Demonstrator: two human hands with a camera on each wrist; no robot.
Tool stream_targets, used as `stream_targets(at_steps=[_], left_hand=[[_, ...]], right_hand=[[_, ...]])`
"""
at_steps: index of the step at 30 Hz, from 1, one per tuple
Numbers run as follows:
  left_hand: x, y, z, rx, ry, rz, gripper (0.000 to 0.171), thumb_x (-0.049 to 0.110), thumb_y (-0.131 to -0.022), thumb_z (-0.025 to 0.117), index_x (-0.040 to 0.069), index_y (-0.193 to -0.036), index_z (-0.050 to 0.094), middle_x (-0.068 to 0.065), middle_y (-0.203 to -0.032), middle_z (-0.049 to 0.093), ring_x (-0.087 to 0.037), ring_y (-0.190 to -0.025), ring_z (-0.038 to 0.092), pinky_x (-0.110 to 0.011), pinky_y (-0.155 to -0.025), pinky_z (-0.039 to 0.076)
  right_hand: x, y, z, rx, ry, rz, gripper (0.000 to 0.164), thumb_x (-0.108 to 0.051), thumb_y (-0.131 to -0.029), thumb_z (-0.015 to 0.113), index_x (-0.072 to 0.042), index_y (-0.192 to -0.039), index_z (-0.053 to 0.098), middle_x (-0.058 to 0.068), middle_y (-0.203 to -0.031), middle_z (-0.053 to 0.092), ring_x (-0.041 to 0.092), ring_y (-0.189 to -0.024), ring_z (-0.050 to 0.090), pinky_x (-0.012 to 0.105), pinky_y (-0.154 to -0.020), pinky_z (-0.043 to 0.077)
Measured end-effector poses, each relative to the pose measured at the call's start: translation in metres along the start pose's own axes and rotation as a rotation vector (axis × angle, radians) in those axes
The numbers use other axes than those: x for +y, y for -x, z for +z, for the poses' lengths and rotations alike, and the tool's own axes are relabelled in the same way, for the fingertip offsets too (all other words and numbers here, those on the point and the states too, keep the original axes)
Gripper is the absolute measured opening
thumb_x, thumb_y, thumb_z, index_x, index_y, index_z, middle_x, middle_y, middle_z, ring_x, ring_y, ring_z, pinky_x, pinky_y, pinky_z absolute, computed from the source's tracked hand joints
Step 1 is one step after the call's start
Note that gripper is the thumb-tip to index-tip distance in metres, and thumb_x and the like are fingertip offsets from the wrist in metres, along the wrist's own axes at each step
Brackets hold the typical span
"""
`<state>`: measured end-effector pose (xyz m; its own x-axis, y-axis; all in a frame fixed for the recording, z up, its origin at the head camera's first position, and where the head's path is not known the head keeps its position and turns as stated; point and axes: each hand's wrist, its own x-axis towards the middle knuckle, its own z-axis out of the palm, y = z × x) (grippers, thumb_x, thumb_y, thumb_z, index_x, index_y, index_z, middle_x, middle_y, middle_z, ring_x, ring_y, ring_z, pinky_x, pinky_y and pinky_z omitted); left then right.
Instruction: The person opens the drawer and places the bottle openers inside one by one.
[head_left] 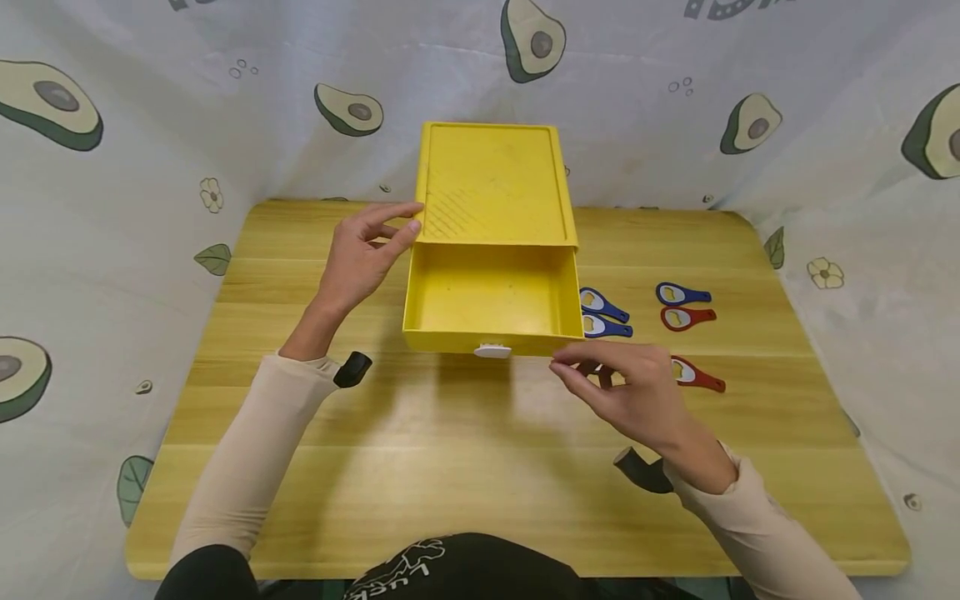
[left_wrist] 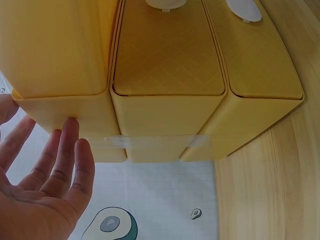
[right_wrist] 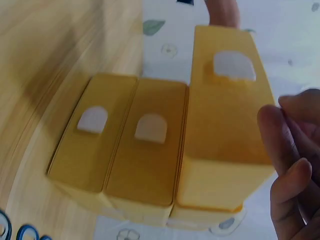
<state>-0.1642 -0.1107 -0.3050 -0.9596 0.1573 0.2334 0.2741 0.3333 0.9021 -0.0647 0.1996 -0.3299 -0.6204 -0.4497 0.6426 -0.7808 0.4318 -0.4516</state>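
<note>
Left and right hands stand at either side of a yellow drawer unit. Fingers extended, the left hand (head_left: 360, 254) rests its tips against the unit's left side, holding nothing. At the near right corner of the pulled-out top drawer (head_left: 450, 342), the right hand (head_left: 633, 387) has bent fingers, with thumb and index tips close together; whether it pinches or touches the drawer, I cannot tell. The yellow drawer unit (head_left: 495, 179) sits at the far middle of the wooden surface (head_left: 465, 500), the drawer's white pull (head_left: 492, 352) facing near. Below, two lower drawers (left_wrist: 170, 55) are pushed in, and clear tape (left_wrist: 150, 142) runs across the left side. To the right lie two blue bottle openers (head_left: 609, 327) just beside the drawer, a blue opener (head_left: 686, 294) and a red opener (head_left: 690, 318) farther right, and another red one (head_left: 701, 379), partly hidden behind the right hand.
</note>
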Motion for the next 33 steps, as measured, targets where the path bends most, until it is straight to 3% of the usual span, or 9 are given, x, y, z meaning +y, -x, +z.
stream_targets(at_steps=[10, 16, 23, 28, 33], left_hand=[[0.000, 0.000, 0.000, 0.019, -0.003, -0.001, 0.033, 0.018, -0.092, 0.059, 0.008, -0.124, 0.062, -0.008, -0.126, 0.058, -0.025, -0.098, 0.064, -0.028, -0.082, 0.050], [0.002, 0.000, 0.000, 0.016, 0.007, -0.007, 0.033, 0.017, -0.092, 0.059, 0.008, -0.124, 0.062, -0.009, -0.126, 0.058, -0.027, -0.099, 0.064, -0.026, -0.082, 0.049], [0.003, 0.000, 0.000, 0.012, -0.001, -0.019, 0.033, 0.018, -0.092, 0.059, 0.009, -0.124, 0.062, -0.007, -0.127, 0.057, -0.024, -0.098, 0.064, -0.025, -0.080, 0.049], [0.003, 0.000, 0.000, 0.014, 0.001, -0.013, 0.033, 0.017, -0.092, 0.059, 0.008, -0.124, 0.062, -0.008, -0.127, 0.058, -0.024, -0.097, 0.064, -0.024, -0.079, 0.049], [0.003, 0.000, 0.001, 0.018, -0.006, -0.004, 0.032, 0.016, -0.092, 0.059, 0.007, -0.123, 0.062, -0.009, -0.126, 0.058, -0.024, -0.096, 0.064, -0.026, -0.080, 0.049]], right_hand=[[0.030, 0.020, -0.020, -0.066, -0.001, 0.026, 0.016, -0.009, -0.073, 0.078, -0.008, -0.089, 0.074, 0.004, -0.079, 0.072, -0.001, -0.054, 0.048, 0.012, -0.050, 0.039], [0.059, 0.032, -0.035, -0.240, 0.009, 0.038, 0.039, 0.004, -0.063, 0.080, -0.014, -0.096, 0.072, -0.003, -0.086, 0.071, -0.002, -0.064, 0.053, 0.011, -0.056, 0.041], [0.102, 0.054, -0.041, -0.426, 0.074, 0.174, 0.039, -0.005, -0.067, 0.081, -0.026, -0.096, 0.068, -0.010, -0.097, 0.069, 0.003, -0.087, 0.061, 0.019, -0.069, 0.047], [0.133, 0.070, -0.037, -0.479, 0.091, 0.289, 0.030, -0.007, -0.070, 0.081, -0.019, -0.095, 0.070, -0.007, -0.099, 0.069, 0.011, -0.084, 0.062, 0.027, -0.068, 0.050], [0.159, 0.082, -0.032, -0.530, 0.060, 0.345, 0.026, -0.011, -0.071, 0.081, -0.015, -0.096, 0.072, 0.001, -0.106, 0.069, 0.013, -0.090, 0.063, 0.030, -0.069, 0.053]])
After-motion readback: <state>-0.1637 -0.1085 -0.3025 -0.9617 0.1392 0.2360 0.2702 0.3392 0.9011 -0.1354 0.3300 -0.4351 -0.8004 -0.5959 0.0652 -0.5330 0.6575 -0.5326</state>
